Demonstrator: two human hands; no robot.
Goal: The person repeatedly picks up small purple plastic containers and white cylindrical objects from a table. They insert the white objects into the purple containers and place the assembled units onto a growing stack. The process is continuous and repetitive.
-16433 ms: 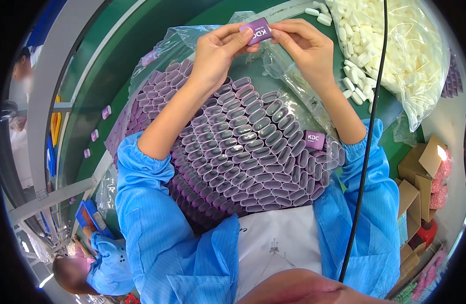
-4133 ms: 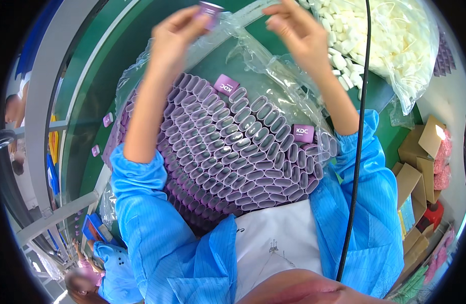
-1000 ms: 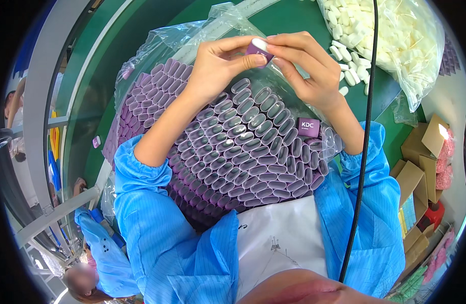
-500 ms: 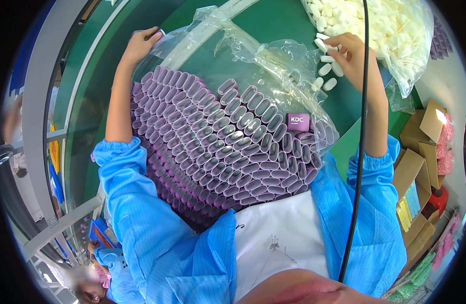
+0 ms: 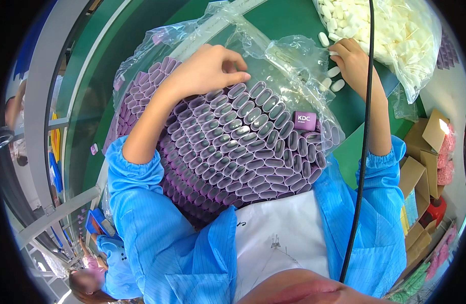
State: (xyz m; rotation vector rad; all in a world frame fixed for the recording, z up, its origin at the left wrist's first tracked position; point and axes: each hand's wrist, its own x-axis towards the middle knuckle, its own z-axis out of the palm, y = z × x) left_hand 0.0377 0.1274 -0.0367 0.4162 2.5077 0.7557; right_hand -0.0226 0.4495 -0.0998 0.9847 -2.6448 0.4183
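Observation:
Many oval purple shells [image 5: 228,152], hollow with their open ends up, stand packed in a curved block before me. My left hand [image 5: 207,71] hovers over the block's far edge, thumb and fingers apart, with nothing visible between them. Toward the far right my right hand [image 5: 350,63] has its fingertips closed around a small white oval piece [image 5: 333,53], partly hidden by the fingers. Several loose white oval pieces [image 5: 338,85] lie on the green table beside that hand. One purple shell [image 5: 304,121] lies on its side at the block's right.
A clear bag [image 5: 415,61] full of white pieces sits at the far right. Crumpled clear plastic [image 5: 294,61] spreads beyond the shells. A black cable [image 5: 363,152] hangs across the view. Open cardboard boxes [image 5: 413,177] stand at right; another person [image 5: 116,263] is at lower left.
My left hand has left the plastic at far left and moved right, over the shells. The purple piece it held is gone from its fingers. My right hand has closed on a white piece.

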